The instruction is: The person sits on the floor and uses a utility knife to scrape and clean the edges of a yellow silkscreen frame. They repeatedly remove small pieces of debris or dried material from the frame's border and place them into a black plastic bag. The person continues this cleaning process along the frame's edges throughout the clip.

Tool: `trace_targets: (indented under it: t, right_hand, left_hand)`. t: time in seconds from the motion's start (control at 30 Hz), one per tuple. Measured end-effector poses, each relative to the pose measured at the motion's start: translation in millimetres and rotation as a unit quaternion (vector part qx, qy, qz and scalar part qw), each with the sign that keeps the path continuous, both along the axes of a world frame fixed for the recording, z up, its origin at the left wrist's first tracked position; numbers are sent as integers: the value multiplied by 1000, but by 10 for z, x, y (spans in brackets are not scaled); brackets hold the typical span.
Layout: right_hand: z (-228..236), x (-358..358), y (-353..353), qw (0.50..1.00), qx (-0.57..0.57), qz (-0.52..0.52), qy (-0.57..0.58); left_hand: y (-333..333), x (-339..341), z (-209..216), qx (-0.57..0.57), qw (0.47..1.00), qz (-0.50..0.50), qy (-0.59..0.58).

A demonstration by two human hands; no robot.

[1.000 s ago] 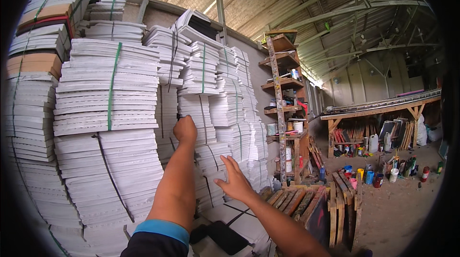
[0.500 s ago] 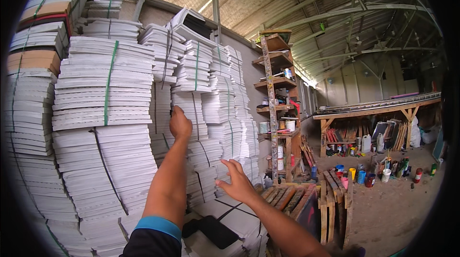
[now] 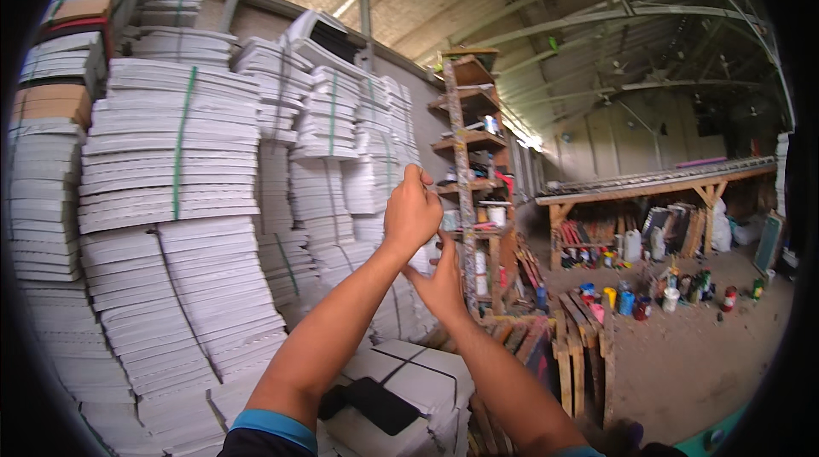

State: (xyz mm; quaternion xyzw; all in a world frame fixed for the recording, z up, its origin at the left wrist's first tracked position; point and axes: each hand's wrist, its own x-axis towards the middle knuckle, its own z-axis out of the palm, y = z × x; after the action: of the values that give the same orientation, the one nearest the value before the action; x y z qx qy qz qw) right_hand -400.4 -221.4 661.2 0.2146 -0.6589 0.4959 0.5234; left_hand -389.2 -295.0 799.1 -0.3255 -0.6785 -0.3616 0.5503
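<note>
My left hand (image 3: pixel 414 214) is raised in front of the tall stacks, its fingers curled closed. Whatever it may hold is hidden behind the knuckles. Just below and to its right is my right hand (image 3: pixel 440 282), thumb and forefinger apart, with no object visible in it; whether the two hands touch is unclear. Behind them rise strapped stacks of white sheets (image 3: pixel 324 120), like bundled paper or foam. A larger strapped stack (image 3: pixel 171 146) with a green band stands to the left. Below my forearms, a black cloth-like piece (image 3: pixel 384 406) lies on a white strapped bundle (image 3: pixel 439 384).
Wooden shelves (image 3: pixel 469 143) with cans and jars stand beyond my hands. Wooden frames (image 3: pixel 584 355) lean at lower right. Farther right are a long wooden table (image 3: pixel 674 188) and several paint containers, including a white bucket (image 3: pixel 670 298), on the floor (image 3: pixel 682 367).
My left hand has come away from the stack, moving right, and is still closed. My right hand has moved up and right, close beneath it. The view has turned slightly right.
</note>
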Motion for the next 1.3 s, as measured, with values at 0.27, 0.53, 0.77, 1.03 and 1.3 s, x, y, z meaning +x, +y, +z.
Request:
trace_targets:
  t: [0.27,0.53,0.77,1.03,1.3]
  right_hand:
    - [-365,385,1412,975,-117,-179,53]
    - [-1230,1809,2692,953,-105,-280,-51]
    - [-2027,3231,3443,914,-51,-392,-89]
    - [-2553,3629,3588,830,-495,-182,-183]
    - [-4000,3686,3804,697,-224,-567,-378]
  left_hand:
    - [1056,158,-433,-167,958,-198,-127]
    - [2495,109,-1399,-175,894,-346,-225]
    - [3672,627,-2431,-57,661,-456,-594]
    - [4235,1159,-3502,-117,496,-612,-605]
    - [4529,1676,-4954,83,372,-579,-720]
